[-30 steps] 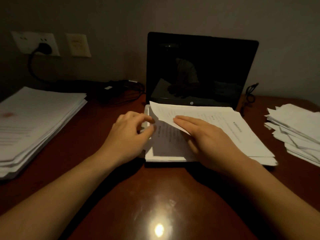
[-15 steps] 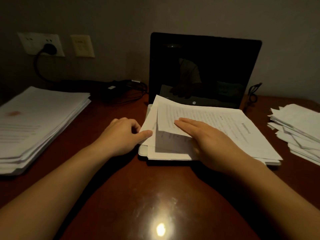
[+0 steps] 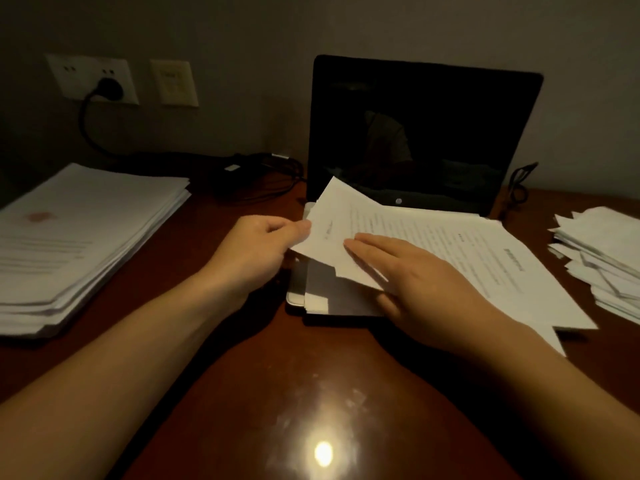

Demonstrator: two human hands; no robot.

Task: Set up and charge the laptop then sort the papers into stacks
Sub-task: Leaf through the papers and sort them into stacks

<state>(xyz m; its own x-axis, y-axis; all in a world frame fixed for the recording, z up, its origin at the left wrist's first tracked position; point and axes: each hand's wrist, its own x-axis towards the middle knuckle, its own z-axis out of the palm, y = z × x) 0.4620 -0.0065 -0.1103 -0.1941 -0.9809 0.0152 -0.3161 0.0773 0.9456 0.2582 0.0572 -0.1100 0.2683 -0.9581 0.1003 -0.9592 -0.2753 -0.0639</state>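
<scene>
The laptop (image 3: 415, 133) stands open at the back of the desk (image 3: 277, 382) with its screen dark. A plug (image 3: 109, 88) sits in the wall socket (image 3: 90, 79) and its cable (image 3: 263, 174) runs along the desk toward the laptop's left side, though the joint itself is too dark to make out. So the charging part looks done and the sorting is in hand. A pile of papers (image 3: 502, 271) lies across the laptop's keyboard, its long side running from the left hand out toward the near right. The left hand (image 3: 258, 249) pinches the left edge of the top sheets (image 3: 332, 223) between thumb and curled fingers, and that end is raised off the pile and tilted up toward the screen. The right hand (image 3: 422, 282) lies with straight fingers flat on the same sheets just right of the raised end, pressing them down; whether its thumb is tucked under the edge I cannot tell. A thick, tidy stack (image 3: 86, 230) sits on the left of the desk, well apart from the laptop, and a looser heap (image 3: 602, 251) sits at the far right. The held end points to the left and the left hand is the nearer one to the tidy stack, so a carry to that side would likely fall to it once the right hand lets go. If the sheets belong on the heap, the right hand is nearer.
</scene>
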